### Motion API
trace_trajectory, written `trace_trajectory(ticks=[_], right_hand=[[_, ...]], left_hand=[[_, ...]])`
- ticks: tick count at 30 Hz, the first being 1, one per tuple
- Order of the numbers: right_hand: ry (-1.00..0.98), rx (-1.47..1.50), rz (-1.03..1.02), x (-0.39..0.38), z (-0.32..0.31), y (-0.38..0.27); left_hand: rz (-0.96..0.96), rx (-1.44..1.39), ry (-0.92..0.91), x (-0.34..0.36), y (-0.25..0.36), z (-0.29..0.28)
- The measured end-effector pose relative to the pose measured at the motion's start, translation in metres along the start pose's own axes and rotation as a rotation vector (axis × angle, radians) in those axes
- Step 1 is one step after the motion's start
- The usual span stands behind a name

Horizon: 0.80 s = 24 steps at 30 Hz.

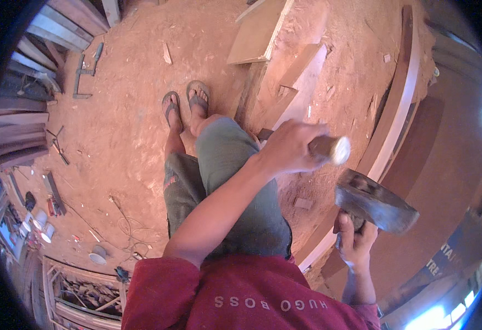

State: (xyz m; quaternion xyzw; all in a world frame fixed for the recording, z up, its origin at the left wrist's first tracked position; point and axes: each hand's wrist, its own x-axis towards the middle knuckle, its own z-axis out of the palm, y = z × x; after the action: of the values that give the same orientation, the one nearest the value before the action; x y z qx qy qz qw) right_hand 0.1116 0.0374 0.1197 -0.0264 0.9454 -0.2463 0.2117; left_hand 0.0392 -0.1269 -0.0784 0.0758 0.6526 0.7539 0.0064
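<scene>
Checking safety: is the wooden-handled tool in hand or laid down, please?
In hand: the left hand wraps around the wooden-handled tool.

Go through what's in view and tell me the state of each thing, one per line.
Left hand: closed around a wooden handle, raised.
Right hand: gripping a dark heavy block, tilted.
Long curved plank: lying on the sawdust floor.
Sandals: on both feet.
</scene>
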Motion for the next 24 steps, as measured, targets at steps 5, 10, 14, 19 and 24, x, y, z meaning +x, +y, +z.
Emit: trace_trajectory(ticks=[5, 10, 14, 19, 24], right_hand=[[0.300, 0.356, 0.025, -0.018, 0.023, 0.000], [0.358, 0.429, -0.002, -0.016, 0.022, -0.014], [0.341, 0.433, -0.119, -0.012, 0.018, -0.014], [0.004, -0.061, 0.034, -0.016, 0.014, 0.009], [0.009, -0.053, -0.075, -0.014, 0.014, 0.017]], left_hand=[[0.170, 0.316, -0.263, -0.010, 0.011, 0.017], [0.195, 0.128, -0.021, -0.017, 0.005, 0.021], [0.188, 0.014, 0.133, -0.022, -0.011, 0.017], [0.190, -0.035, 0.127, -0.022, -0.022, 0.013], [0.184, -0.038, 0.106, -0.025, -0.028, 0.015]])
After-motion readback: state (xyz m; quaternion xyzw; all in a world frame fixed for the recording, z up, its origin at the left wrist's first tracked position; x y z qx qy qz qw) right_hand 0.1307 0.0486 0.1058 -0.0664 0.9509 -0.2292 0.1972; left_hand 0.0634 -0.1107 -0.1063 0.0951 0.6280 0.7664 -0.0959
